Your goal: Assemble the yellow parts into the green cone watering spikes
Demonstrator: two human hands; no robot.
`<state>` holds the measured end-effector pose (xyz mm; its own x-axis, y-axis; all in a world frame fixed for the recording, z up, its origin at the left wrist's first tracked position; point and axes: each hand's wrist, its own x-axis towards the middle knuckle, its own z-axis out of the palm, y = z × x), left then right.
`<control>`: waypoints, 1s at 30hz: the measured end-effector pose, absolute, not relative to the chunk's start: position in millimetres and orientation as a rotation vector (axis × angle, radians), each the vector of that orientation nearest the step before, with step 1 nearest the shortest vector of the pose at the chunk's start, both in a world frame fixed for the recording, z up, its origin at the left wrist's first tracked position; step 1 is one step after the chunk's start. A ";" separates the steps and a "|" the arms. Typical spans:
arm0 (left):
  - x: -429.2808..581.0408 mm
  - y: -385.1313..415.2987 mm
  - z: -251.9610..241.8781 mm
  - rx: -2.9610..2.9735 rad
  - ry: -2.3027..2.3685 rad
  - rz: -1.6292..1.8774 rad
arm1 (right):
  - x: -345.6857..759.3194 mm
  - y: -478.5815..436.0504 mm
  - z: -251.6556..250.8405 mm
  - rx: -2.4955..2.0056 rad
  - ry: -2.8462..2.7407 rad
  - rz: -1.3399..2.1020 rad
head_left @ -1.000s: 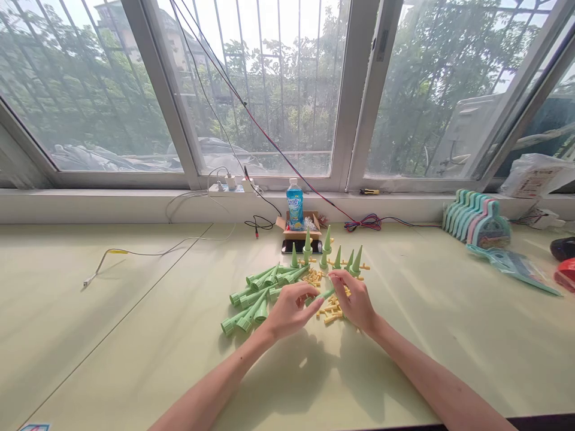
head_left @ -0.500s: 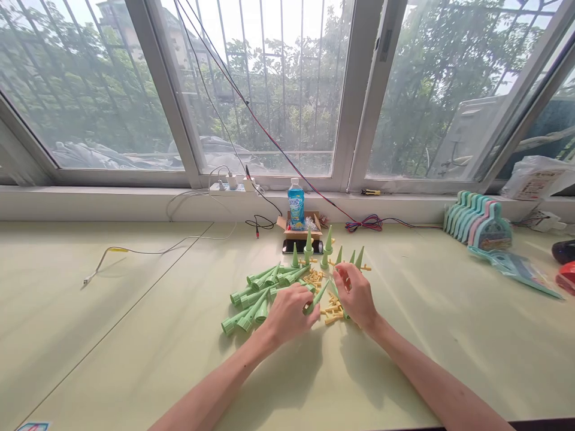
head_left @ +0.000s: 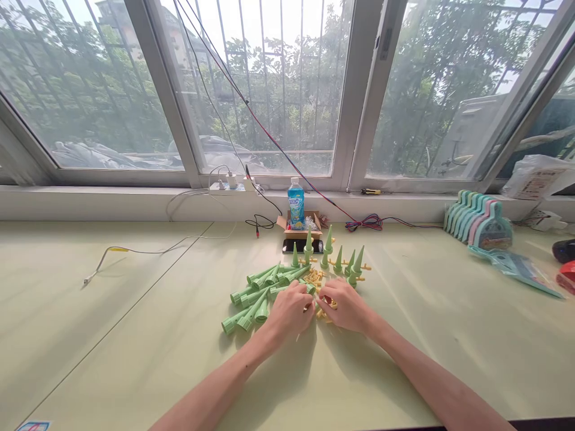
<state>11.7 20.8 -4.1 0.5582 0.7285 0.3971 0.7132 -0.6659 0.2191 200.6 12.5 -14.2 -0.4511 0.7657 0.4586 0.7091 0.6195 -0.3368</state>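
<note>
My left hand (head_left: 293, 310) is closed around a green plastic spike, which its fingers mostly hide. Close against it, my right hand (head_left: 345, 304) has its thumb and fingertips pinched together; what they grip is hidden. Left of the hands lies a pile of green spikes (head_left: 254, 299) with ribbed caps. Small yellow pegs (head_left: 314, 276) are heaped between and beyond the hands, some partly under the right hand. Behind them, several green spikes (head_left: 358, 261) stand upright on their caps, with yellow pegs sticking out sideways.
A blue bottle (head_left: 296, 206) stands by an open cardboard box (head_left: 294, 234) at the back, with a black phone (head_left: 291, 246) before it. Coiled cables (head_left: 366, 223) lie near the wall. Several pastel dustpan-like pieces (head_left: 492, 224) stand at the right. A thin cable (head_left: 153, 252) crosses the left side.
My right hand has come down and left, away from the standing spikes, to meet my left hand. Another spike now shows standing at the right. The spike in my left hand is now mostly hidden.
</note>
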 end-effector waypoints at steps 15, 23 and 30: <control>11.3 19.3 1.0 2.601 1.318 0.999 | 197.2 5.9 -2.6 -1.038 -2.419 0.119; 11.0 18.8 0.5 2.600 1.300 1.019 | 198.4 7.0 -4.4 -1.005 -2.448 0.086; 11.7 18.4 1.3 2.581 1.293 1.044 | 199.3 8.9 -9.2 -0.992 -2.470 0.085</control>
<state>11.7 18.4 1.3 0.4147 0.7315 0.5412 0.6829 -0.6433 0.3462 199.3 8.9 -9.2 -0.6255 0.6670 0.4048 0.6377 0.7360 -0.2272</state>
